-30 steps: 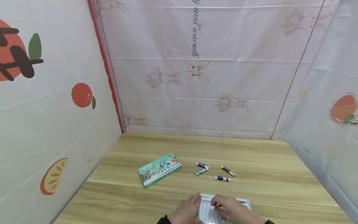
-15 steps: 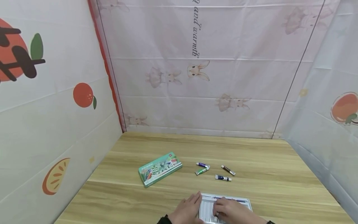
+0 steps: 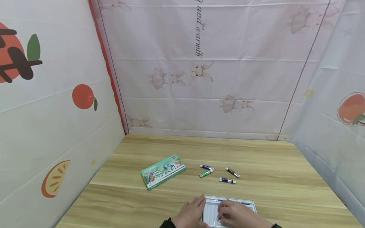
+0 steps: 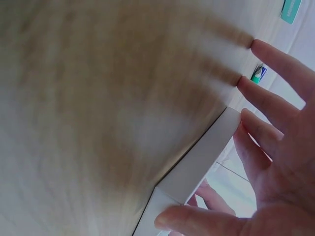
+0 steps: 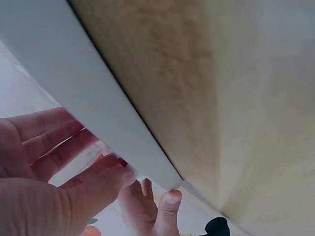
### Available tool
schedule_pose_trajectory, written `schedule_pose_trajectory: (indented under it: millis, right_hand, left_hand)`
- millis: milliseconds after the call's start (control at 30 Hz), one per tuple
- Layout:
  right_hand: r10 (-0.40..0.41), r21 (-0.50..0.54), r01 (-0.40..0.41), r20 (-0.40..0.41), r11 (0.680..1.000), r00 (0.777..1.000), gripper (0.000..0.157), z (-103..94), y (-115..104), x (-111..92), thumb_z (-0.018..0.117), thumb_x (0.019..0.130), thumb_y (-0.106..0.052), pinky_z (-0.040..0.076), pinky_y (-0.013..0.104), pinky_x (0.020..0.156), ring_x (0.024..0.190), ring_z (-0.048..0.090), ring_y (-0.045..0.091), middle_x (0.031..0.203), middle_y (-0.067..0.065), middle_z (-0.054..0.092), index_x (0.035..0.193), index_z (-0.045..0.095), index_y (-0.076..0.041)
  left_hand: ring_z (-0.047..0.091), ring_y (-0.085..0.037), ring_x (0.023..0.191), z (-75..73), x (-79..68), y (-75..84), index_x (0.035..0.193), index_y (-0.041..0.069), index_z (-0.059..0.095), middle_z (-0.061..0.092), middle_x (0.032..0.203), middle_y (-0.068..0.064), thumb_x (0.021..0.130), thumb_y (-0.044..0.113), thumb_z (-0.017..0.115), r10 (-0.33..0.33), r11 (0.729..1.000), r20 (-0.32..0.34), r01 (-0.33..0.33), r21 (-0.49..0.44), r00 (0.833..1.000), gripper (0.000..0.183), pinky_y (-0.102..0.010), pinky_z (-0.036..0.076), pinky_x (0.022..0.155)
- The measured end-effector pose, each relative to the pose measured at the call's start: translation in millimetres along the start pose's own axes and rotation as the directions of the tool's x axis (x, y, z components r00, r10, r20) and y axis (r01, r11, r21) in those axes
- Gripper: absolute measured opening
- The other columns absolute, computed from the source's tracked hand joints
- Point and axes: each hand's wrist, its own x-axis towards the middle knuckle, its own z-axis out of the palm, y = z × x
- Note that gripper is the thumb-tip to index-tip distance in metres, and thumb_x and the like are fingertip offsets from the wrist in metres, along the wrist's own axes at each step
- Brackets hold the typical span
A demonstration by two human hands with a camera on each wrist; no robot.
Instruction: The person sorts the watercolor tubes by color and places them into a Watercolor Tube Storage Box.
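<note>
A white tray with narrow slots lies at the table's front edge. My left hand rests along its left side, fingers fairly straight; in the left wrist view the thumb touches the wall of the tray near a corner. Over the tray's middle, my right hand pinches a small paint tube, mostly hidden by the fingers; in the right wrist view the tube's white cap shows beside the fingertips. A thin dark stick, perhaps a paintbrush, lies along the tray's back edge.
Beyond the tray lie a purple paint tube, a green tube, a brown tube and a dark blue tube. A green printed box sits farther left. Printed cloth walls enclose the table.
The right hand has shifted slightly within the tray and lowered the paint tube, which showed more clearly a second ago. More of the stick at the back is uncovered. The left hand stays put.
</note>
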Motion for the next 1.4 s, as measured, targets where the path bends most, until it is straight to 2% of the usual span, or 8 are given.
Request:
schedule_pose_trajectory:
  millis: [233, 433, 667, 800, 1033, 1233, 1400]
  right_hand:
    - [0.042, -0.044, -0.041, 0.024, 0.998, 0.999, 0.014, 2.0, -3.9, 0.8, 0.054, 0.077, -0.034, 0.043, 0.021, 0.063, 0.080, 0.047, 0.000, 0.093, -0.009, 0.051, 0.086, 0.060, -0.025]
    - [0.054, -0.066, -0.053, 0.018, 0.996, 0.998, 0.011, 3.0, -5.5, 1.6, 0.054, 0.078, -0.031, 0.043, 0.019, 0.060, 0.078, 0.045, -0.001, 0.093, -0.008, 0.050, 0.086, 0.057, -0.023]
    - [0.104, 0.012, -0.105, 0.031, 0.994, 0.994, 0.008, -2.6, -3.3, -2.3, 0.056, 0.077, -0.026, 0.043, 0.024, 0.066, 0.085, 0.046, 0.002, 0.100, -0.007, 0.048, 0.085, 0.056, -0.025]
    - [0.081, 0.048, -0.082, 0.025, 0.995, 0.996, 0.009, -4.8, -1.1, -3.8, 0.057, 0.077, -0.026, 0.042, 0.023, 0.069, 0.087, 0.046, 0.003, 0.100, -0.007, 0.049, 0.085, 0.060, -0.023]
    - [0.044, 0.079, -0.047, 0.036, 0.996, 0.998, 0.015, -3.8, 2.6, -9.3, 0.051, 0.081, -0.022, 0.042, 0.025, 0.071, 0.091, 0.047, 0.006, 0.101, -0.007, 0.051, 0.089, 0.063, -0.021]
    - [0.003, -0.015, -0.003, -0.028, 1.000, 1.000, 0.011, 0.7, 3.8, -6.7, 0.057, 0.077, -0.018, 0.042, 0.022, 0.070, 0.090, 0.048, 0.006, 0.100, -0.005, 0.051, 0.086, 0.063, -0.020]
    - [0.043, -0.029, -0.044, -0.028, 0.999, 0.999, 0.013, -0.3, 1.9, -5.5, 0.058, 0.076, -0.017, 0.043, 0.023, 0.070, 0.090, 0.048, 0.006, 0.100, -0.005, 0.052, 0.089, 0.061, -0.019]
  left_hand:
    - [0.025, -0.017, 0.116, 3.3, 2.2, 0.4, 0.127, 0.010, 0.030, 0.024, 0.131, 0.002, 0.065, 0.054, 0.054, -0.020, 1.000, 0.023, 0.021, -0.017, 1.000, 0.079, -0.043, 0.031, 0.084]
    - [0.025, -0.017, 0.116, 2.5, 1.6, 3.3, 0.127, 0.010, 0.030, 0.024, 0.131, 0.001, 0.065, 0.054, 0.054, -0.028, 0.999, 0.011, 0.028, -0.016, 1.000, 0.080, -0.043, 0.031, 0.084]
    - [0.026, -0.020, 0.116, -3.9, -0.3, 8.0, 0.127, 0.009, 0.030, 0.023, 0.132, -0.002, 0.063, 0.055, 0.054, -0.026, 0.999, -0.030, 0.027, 0.041, 0.999, 0.083, -0.042, 0.033, 0.082]
    - [0.027, -0.020, 0.115, -5.6, -0.9, 8.3, 0.127, 0.009, 0.030, 0.024, 0.131, -0.003, 0.062, 0.054, 0.056, -0.036, 0.997, -0.054, 0.040, 0.062, 0.998, 0.083, -0.041, 0.034, 0.082]
    - [0.026, -0.021, 0.115, -2.9, -3.2, 10.0, 0.127, 0.007, 0.030, 0.024, 0.131, -0.003, 0.062, 0.053, 0.055, -0.007, 0.998, -0.050, 0.010, 0.057, 0.999, 0.083, -0.041, 0.034, 0.081]
    - [0.025, -0.020, 0.116, -3.6, -1.4, 9.5, 0.127, 0.009, 0.030, 0.023, 0.132, -0.002, 0.062, 0.054, 0.055, -0.033, 0.998, -0.040, 0.035, 0.045, 0.999, 0.083, -0.043, 0.033, 0.082]
    - [0.026, -0.020, 0.116, -2.6, -0.4, 8.9, 0.127, 0.010, 0.030, 0.023, 0.132, -0.003, 0.062, 0.055, 0.053, -0.028, 0.997, -0.047, 0.032, 0.070, 0.998, 0.083, -0.042, 0.034, 0.082]
